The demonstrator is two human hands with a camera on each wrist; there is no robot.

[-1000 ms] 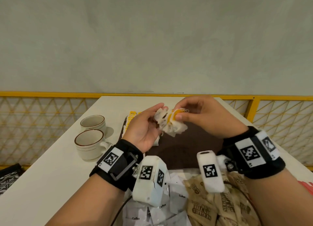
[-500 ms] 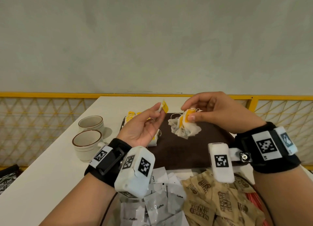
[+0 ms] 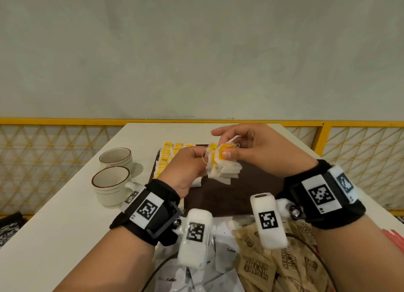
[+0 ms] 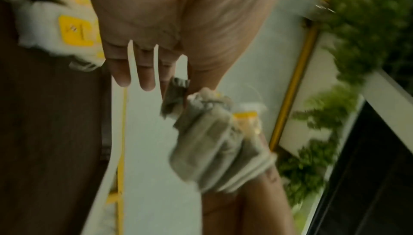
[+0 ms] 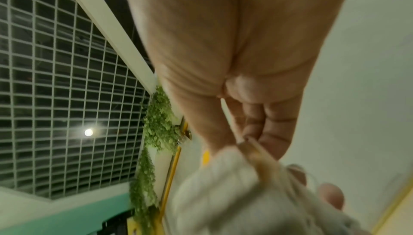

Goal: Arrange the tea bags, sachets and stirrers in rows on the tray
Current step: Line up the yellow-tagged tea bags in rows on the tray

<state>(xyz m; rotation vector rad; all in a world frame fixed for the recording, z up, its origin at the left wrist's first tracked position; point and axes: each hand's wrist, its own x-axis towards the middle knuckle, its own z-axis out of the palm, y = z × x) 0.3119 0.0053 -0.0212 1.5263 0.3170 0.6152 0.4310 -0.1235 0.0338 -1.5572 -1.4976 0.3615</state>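
Both hands raised above the tray, meeting at one bundle of tea bags. Right hand: thumb and fingers clamped on the bundle's top, thumb pressed on a yellow tag. Left hand: fingertips pinching the bundle's left edge; little and ring fingers straight in the left wrist view. Bundle: several white paper bags stacked, yellow tags on top, loose strings curling out. Tray dark brown, on the white tabletop; along its left side lie rows of tea bags with yellow tags. Near edge of tabletop: white coffee sachets, brown sugar sachets. Two cups left of tray.
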